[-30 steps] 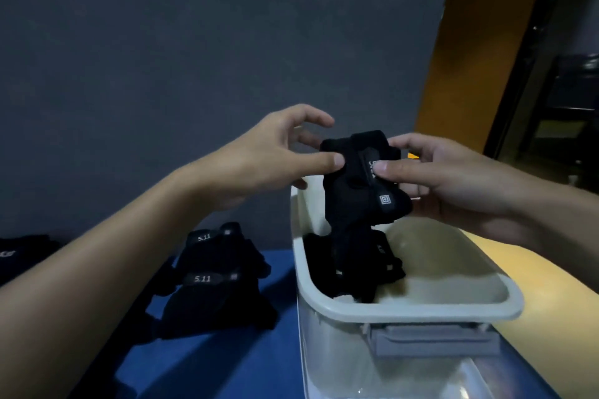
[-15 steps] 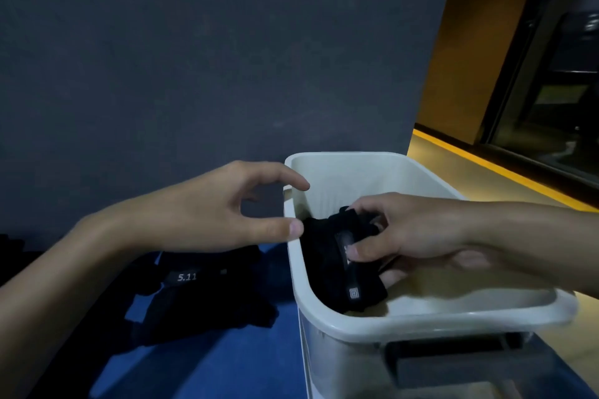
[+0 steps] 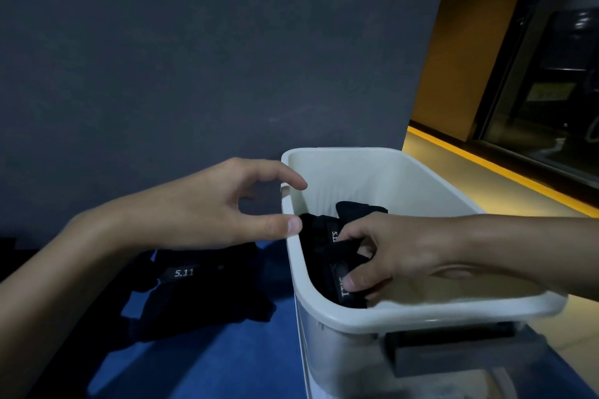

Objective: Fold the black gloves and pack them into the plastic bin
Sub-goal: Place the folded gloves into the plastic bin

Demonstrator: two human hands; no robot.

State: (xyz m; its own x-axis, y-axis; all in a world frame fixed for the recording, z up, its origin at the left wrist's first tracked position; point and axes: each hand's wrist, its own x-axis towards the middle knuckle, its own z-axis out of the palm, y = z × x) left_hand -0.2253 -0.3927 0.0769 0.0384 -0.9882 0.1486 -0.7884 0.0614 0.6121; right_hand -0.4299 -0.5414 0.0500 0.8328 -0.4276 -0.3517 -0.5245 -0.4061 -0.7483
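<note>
A white plastic bin stands at the right of the blue table. Inside it, against the left wall, lie folded black gloves. My right hand reaches down into the bin and its fingers curl round a folded black glove with white lettering. My left hand hovers at the bin's left rim, thumb and forefinger apart, holding nothing; its thumb tip is at the rim. More black gloves marked 5.11 lie in a pile on the table to the left of the bin.
A dark grey wall rises right behind the table. The blue tabletop shows in front of the glove pile. A grey handle sticks out of the bin's near side. An orange-lit floor and a dark glass door are at the right.
The folded glove, held above the bin by both hands, has gone down into it with my right hand. My left hand let go and drew back to the bin's left rim.
</note>
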